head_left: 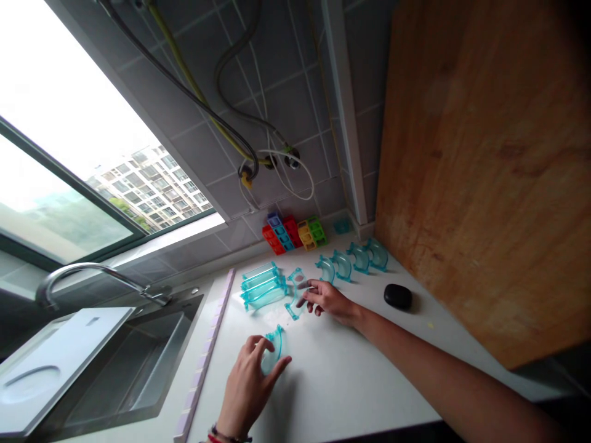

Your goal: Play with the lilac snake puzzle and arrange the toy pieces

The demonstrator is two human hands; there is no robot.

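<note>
From here, two curved translucent teal plastic track pieces lie under the hands on the white countertop [341, 363]. The left hand [249, 375] arches over the near curved piece [279, 344], thumb spread away from the fingers. The right hand [325, 300] reaches the far curved piece [293, 307] with loosely bent fingers; whether they pinch it, I can't tell. I'd judge these pieces light, stiff and smooth, a little slippery, and apt to crack if forced; the solid-looking end fittings seem the best hold. Both look glassy and bowed, with deeper teal ends. Straight teal pieces [265, 288] sit left of the far one, four teal curves [342, 264] to its right.
</note>
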